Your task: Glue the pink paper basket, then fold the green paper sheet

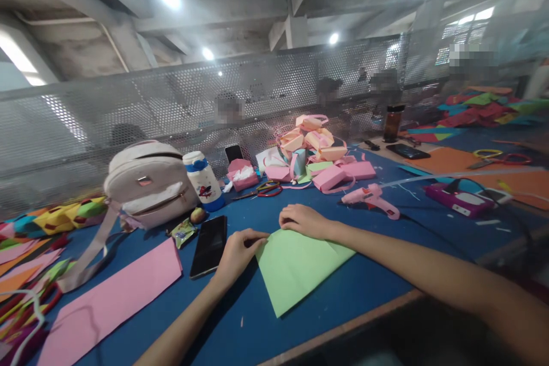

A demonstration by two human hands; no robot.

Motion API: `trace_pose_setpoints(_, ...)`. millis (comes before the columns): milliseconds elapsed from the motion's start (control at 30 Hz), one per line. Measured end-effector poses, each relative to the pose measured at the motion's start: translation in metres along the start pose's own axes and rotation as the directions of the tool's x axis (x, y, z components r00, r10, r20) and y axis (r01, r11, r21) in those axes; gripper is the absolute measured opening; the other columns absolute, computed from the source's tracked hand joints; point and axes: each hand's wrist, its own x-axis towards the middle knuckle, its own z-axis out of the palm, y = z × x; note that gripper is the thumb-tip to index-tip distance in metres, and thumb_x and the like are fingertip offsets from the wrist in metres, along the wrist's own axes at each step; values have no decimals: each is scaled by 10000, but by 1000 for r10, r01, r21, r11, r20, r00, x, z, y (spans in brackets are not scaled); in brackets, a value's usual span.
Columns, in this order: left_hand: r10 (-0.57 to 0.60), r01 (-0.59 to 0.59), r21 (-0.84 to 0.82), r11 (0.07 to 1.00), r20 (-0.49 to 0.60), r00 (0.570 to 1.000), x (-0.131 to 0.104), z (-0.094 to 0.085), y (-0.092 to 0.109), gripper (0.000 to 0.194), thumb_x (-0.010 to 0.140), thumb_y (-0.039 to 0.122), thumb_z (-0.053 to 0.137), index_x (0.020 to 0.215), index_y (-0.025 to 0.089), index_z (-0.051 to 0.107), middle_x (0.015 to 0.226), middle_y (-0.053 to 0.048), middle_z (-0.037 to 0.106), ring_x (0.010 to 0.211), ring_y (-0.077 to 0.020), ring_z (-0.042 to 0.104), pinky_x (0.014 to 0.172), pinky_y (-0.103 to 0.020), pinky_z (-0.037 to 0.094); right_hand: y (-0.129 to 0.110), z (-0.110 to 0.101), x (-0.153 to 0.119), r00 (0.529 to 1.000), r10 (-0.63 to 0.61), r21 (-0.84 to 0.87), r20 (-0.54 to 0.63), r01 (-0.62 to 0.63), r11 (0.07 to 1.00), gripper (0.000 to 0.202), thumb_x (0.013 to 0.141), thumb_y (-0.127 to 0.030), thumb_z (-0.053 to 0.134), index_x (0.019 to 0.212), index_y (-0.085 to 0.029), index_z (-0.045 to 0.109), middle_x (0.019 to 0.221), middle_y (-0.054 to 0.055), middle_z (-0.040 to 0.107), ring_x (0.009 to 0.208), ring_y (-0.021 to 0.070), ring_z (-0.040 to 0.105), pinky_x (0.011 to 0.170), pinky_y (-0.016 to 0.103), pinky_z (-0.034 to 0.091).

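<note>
A sheet of light green paper, folded to a pointed shape, lies on the blue tabletop in front of me. With thumb and forefinger together, my left hand pinches the paper's left corner. My right hand is at the far edge of the same sheet, its fingers curled down over it; the fingertips are partly hidden. Just left of my left hand lies a black phone. A pink glue gun rests on its side to the right of my right hand.
A long pink paper strip lies at left, near a white backpack and a bottle. Scissors and pink paper baskets are farther back. A purple power strip and orange sheets occupy the right.
</note>
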Motion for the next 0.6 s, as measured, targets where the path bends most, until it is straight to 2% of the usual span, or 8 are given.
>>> trace_pose_setpoints(267, 54, -51, 89, 995, -28, 998, -1, 1, -2, 277, 803, 319, 593, 933, 202, 808, 759, -44, 657, 694, -192, 595, 642, -271, 421, -2, 1, -2, 1000, -11, -45, -6, 11, 999, 84, 939, -140, 601, 867, -168, 633, 896, 33, 668, 868, 189, 572, 782, 293, 383)
trace_pose_setpoints(600, 122, -127, 183, 975, 41, 992, -1, 1, -4, 249, 857, 216, 580, 975, 179, 795, 759, -33, 588, 692, -171, 594, 643, -251, 432, -1, 4, -3, 998, -57, -108, 0, 57, 993, 101, 961, -151, 577, 869, -173, 612, 897, 28, 648, 867, 186, 552, 781, 295, 375)
